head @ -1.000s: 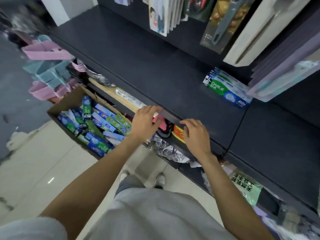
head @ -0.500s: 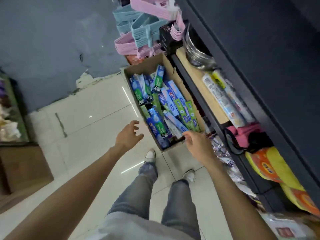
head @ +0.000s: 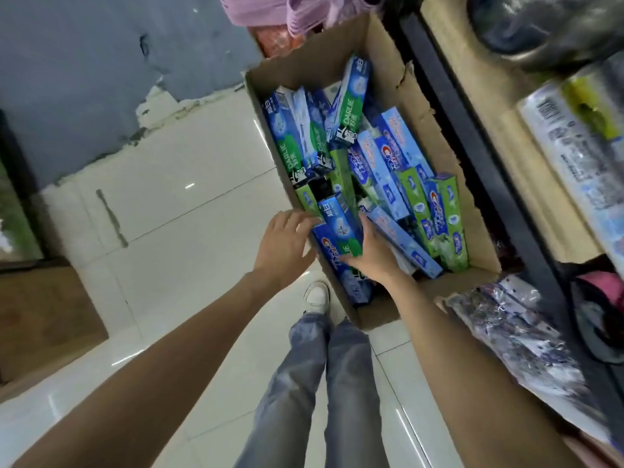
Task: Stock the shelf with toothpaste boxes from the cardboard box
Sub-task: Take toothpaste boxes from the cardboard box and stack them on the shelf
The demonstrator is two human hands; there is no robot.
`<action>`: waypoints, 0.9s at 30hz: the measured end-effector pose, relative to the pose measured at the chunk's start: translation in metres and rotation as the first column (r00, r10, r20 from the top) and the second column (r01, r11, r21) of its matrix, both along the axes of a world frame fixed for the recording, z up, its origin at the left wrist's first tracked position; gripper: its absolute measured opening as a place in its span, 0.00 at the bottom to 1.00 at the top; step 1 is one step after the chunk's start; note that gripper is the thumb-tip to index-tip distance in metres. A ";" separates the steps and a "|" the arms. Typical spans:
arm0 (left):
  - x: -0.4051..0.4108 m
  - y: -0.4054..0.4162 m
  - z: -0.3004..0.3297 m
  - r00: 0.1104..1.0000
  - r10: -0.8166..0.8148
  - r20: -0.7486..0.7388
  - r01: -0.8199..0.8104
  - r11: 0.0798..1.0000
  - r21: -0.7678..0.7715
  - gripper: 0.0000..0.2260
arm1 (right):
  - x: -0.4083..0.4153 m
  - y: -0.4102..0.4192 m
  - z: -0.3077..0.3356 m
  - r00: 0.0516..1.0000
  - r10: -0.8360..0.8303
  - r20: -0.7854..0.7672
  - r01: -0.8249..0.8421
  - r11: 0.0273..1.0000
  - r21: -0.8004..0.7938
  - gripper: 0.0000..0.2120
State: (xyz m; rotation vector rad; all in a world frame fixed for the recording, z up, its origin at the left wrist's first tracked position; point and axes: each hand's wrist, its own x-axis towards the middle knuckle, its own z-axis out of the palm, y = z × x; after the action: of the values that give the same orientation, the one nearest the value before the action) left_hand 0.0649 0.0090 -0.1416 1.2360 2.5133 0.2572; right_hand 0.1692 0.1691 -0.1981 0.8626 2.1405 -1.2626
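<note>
Now right hand [head: 366, 255] grips toothpaste box [head: 339, 228].

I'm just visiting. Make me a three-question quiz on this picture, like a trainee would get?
1. True or false: the cardboard box sits on the shelf.
2. Which hand grips a toothpaste box? A) left B) right
3. Fill in: the left hand reaches the box's ____ wall.

Key: 1 false, it stands on the floor. 2 B, the right hand. 3 left.
</note>
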 end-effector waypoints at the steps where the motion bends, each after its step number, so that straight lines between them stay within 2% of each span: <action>1: 0.002 0.002 -0.006 0.998 -0.058 -0.041 0.058 0.998 0.008 0.18 | 0.001 -0.001 -0.005 1.000 -0.011 0.001 0.011 1.000 -0.010 0.47; 3: 0.006 0.006 -0.016 0.986 -0.149 -0.070 0.148 0.989 -0.014 0.18 | 0.008 0.004 -0.012 0.999 -0.043 -0.024 0.044 0.997 0.057 0.41; 7: 0.009 0.022 -0.028 0.949 -0.307 -0.071 0.302 0.950 -0.080 0.20 | 0.035 0.025 0.004 0.987 -0.011 -0.161 0.063 0.945 0.321 0.30; 10: 0.011 0.047 -0.035 0.911 -0.410 0.049 0.405 0.864 -0.298 0.21 | 0.051 0.046 0.015 0.951 -0.190 -0.243 0.270 0.894 0.357 0.25; 13: 0.010 0.068 -0.047 0.881 -0.457 0.124 0.454 0.741 -0.496 0.22 | 0.057 0.067 0.013 0.920 -0.349 -0.179 0.391 0.854 0.343 0.23; 15: 0.009 0.075 -0.054 0.869 -0.480 0.119 0.460 0.697 -0.550 0.21 | 0.057 0.076 0.009 0.937 -0.331 -0.109 0.348 0.862 0.369 0.23; 19: 0.011 0.082 -0.062 0.862 -0.501 0.071 0.448 0.690 -0.569 0.18 | 0.055 0.074 0.002 0.988 -0.147 0.041 0.109 0.867 0.487 0.34; 25: 0.005 0.083 -0.064 0.868 -0.493 0.062 0.444 0.712 -0.544 0.17 | 0.019 0.076 0.000 0.999 -0.005 -0.045 0.032 0.771 0.636 0.41; 27: -0.002 0.085 -0.059 0.904 -0.416 0.099 0.414 0.795 -0.443 0.16 | 0.010 0.082 0.007 0.999 0.037 -0.030 -0.009 0.767 0.641 0.38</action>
State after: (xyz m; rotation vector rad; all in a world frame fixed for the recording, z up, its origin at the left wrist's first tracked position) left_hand 0.0627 0.0939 -0.2007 1.5204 2.0472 -0.4222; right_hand 0.1797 0.2515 -0.1911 1.0677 2.6526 -0.5009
